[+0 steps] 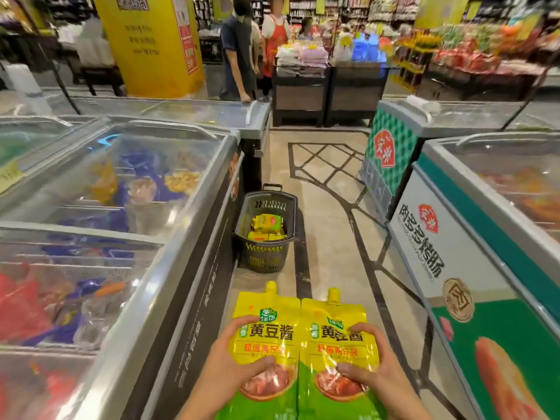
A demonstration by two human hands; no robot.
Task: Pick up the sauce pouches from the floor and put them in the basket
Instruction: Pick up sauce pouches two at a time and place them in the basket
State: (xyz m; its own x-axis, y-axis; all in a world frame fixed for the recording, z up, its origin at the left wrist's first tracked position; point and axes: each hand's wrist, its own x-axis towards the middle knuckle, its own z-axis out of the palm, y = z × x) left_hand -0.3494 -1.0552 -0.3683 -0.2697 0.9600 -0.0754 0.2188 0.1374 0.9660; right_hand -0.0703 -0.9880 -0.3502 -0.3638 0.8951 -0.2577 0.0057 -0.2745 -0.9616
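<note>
I hold two yellow-and-green sauce pouches side by side in front of me, spouts pointing away. My left hand (230, 363) grips the left pouch (266, 328) by its left edge. My right hand (368, 368) grips the right pouch (333, 331) by its right edge. Ahead on the floor stands a dark grey basket (266, 253) against the left freezer, well beyond the pouches. Several yellow pouches (266, 227) lie inside it.
A glass-topped chest freezer (194, 237) lines the aisle on the left, and another freezer (472, 268) lines the right. Tiled floor (330, 213) runs between them. Two people (239, 50) stand at the far end near stacked goods.
</note>
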